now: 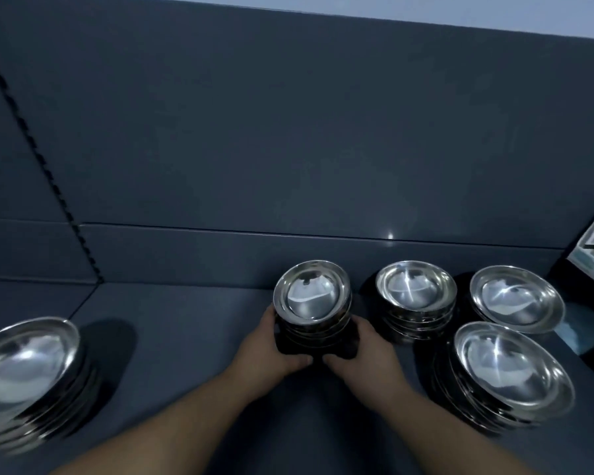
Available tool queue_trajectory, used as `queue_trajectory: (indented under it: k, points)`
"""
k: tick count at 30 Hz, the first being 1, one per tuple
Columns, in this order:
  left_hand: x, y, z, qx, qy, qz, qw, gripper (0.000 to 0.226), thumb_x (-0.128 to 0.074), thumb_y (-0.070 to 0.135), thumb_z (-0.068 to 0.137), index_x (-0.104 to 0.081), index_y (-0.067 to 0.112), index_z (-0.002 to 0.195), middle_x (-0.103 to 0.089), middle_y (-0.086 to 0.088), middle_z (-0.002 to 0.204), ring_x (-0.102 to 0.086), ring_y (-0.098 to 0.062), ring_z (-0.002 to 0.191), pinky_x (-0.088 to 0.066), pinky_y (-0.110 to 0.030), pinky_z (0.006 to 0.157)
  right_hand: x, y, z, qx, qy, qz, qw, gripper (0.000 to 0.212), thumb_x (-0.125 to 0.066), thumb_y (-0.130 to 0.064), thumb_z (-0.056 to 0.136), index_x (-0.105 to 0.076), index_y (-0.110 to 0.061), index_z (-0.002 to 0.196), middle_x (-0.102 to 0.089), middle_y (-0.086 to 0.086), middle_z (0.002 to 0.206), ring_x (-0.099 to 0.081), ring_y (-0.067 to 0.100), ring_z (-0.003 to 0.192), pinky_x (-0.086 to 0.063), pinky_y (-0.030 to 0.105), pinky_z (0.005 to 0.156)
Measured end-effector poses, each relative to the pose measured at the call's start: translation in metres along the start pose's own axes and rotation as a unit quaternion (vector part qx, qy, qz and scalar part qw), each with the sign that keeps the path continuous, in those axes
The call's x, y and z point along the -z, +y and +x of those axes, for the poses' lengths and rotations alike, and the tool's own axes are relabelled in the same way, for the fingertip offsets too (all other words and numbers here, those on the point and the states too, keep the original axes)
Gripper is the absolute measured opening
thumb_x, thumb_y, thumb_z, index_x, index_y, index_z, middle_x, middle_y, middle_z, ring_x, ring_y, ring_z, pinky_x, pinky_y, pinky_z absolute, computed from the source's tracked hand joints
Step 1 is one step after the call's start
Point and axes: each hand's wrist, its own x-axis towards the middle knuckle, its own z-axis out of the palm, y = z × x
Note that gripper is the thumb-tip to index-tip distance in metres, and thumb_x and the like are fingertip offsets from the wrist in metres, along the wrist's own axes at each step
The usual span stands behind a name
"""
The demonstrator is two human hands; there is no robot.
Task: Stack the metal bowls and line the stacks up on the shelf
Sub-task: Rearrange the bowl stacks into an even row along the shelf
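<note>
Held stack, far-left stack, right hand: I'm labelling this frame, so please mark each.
held stack (pixel 311 296): head view, top bowl's inside.
far-left stack (pixel 24 365): head view, top bowl's inside.
right hand (pixel 367 358): head view, back of hand.

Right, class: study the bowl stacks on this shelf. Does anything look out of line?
Yes: the front right stack sits ahead of the row that the held stack is in, and the far left stack stands well apart.
</note>
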Motion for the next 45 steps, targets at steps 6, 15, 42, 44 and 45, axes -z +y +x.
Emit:
queue_trajectory:
  k: [6,15,42,44,45]
  points:
    - [0.030,-0.012,-0.058,0.028,0.074,-0.063,0.995,0.088,-0.087,0.012,0.059,-0.041,0.026,0.132,-0.065,0.016,0.113,-0.061,0.001,0.108,-0.045,-0.011,0.090,-0.030,-0.023,-0.022,0.053,-0.056,0.036,0.996,0.063,-0.079,-0.018,0.072,-0.053,-0.026,0.128,-0.068,-0.011,0.106,-0.063,0.005,0.103,-0.040,0.006,0.079]
    - [0.082,-0.036,-0.137,0.078,0.120,-0.097,0.985,0.105,-0.089,0.037,0.043,-0.040,0.028,0.136,-0.068,0.008,0.119,-0.062,-0.006,0.113,-0.045,-0.039,0.106,-0.076,-0.057,-0.074,0.103,-0.151,0.058,0.981,0.064,-0.078,-0.022,0.075,-0.051,-0.024,0.133,-0.066,-0.009,0.115,-0.058,0.002,0.101,-0.041,0.012,0.084]
    - [0.129,-0.034,-0.134,-0.024,0.098,0.044,0.994,0.114,-0.091,0.025,0.057,-0.017,0.045,0.142,-0.042,0.033,0.122,-0.040,0.011,0.115,-0.030,-0.005,0.092,-0.087,-0.082,-0.078,0.119,-0.071,0.077,0.987,0.102,-0.092,-0.031,0.056,-0.036,-0.037,0.141,-0.050,-0.033,0.123,-0.047,-0.007,0.120,-0.037,0.013,0.100]
    - [0.130,-0.031,-0.134,-0.018,0.096,0.035,0.995,0.120,-0.091,0.026,0.058,-0.013,0.034,0.149,-0.041,0.029,0.124,-0.037,0.006,0.120,-0.028,-0.011,0.096,-0.084,-0.085,-0.075,0.128,-0.072,0.079,0.986,0.104,-0.092,-0.031,0.054,-0.036,-0.036,0.142,-0.050,-0.030,0.129,-0.045,-0.007,0.122,-0.036,0.014,0.102]
    - [0.130,-0.031,-0.134,-0.017,0.097,0.034,0.995,0.120,-0.091,0.025,0.058,-0.013,0.034,0.149,-0.041,0.031,0.121,-0.038,0.005,0.120,-0.028,-0.012,0.096,-0.083,-0.086,-0.074,0.132,-0.072,0.079,0.986,0.103,-0.092,-0.030,0.055,-0.037,-0.036,0.142,-0.051,-0.028,0.130,-0.045,-0.007,0.122,-0.035,0.014,0.103]
